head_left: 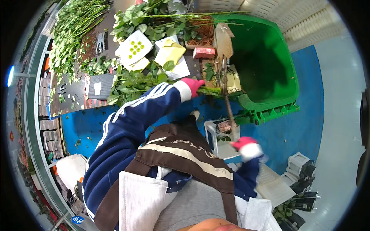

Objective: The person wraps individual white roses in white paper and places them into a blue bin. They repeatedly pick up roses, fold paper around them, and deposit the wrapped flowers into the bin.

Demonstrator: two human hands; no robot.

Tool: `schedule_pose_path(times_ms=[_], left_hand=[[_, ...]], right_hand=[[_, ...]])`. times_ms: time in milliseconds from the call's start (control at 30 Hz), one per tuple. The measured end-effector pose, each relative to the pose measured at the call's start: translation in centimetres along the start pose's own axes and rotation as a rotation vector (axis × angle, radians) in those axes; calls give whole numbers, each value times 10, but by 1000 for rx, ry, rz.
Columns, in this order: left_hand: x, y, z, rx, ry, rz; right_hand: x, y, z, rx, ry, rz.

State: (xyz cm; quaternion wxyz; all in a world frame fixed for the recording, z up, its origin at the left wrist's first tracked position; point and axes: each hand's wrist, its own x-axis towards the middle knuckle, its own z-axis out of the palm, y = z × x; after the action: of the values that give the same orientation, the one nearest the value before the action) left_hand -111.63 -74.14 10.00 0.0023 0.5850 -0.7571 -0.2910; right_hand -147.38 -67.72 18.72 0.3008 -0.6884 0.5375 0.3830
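My left hand (192,85), in a pink glove, is closed around a bunch of leafy green stems (135,85) at the table's near edge. The leaves spread to the left and the bare stem ends (212,91) stick out to the right, beside a long rusty cutter lever (227,102). My right hand (246,143), also gloved in pink and slightly blurred, is closed at the lever's lower end, near my right side. The lever rises from there to a stained metal plate (223,40) at the table's right end.
A big green bin (269,65) stands open right of the table. On the table (73,92) lie more leafy stems (83,23), papers (134,49), a pink block (204,52) and a stapler-like tool (101,43). A white stool (227,148) stands below the lever.
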Motion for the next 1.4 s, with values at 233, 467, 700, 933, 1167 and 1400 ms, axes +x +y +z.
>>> schedule_pose_path(times_ms=[233, 467, 700, 933, 1167, 1400], left_hand=[[-136, 45, -101, -85, 378, 267], [-251, 52, -202, -162, 711, 169], [-262, 40, -201, -72, 820, 30], [-208, 27, -221, -135, 675, 56], [-172, 23, -235, -199, 562, 14], [-135, 8, -233, -311, 490, -10]], right_hand=[[-75, -67, -205, -110, 1957, -475], [197, -211, -256, 90, 1089, -679], [353, -261, -282, -85, 731, -332], [338, -249, -276, 80, 710, -512], [336, -243, -294, 155, 818, -527], [116, -207, -255, 1150, 517, -1450]])
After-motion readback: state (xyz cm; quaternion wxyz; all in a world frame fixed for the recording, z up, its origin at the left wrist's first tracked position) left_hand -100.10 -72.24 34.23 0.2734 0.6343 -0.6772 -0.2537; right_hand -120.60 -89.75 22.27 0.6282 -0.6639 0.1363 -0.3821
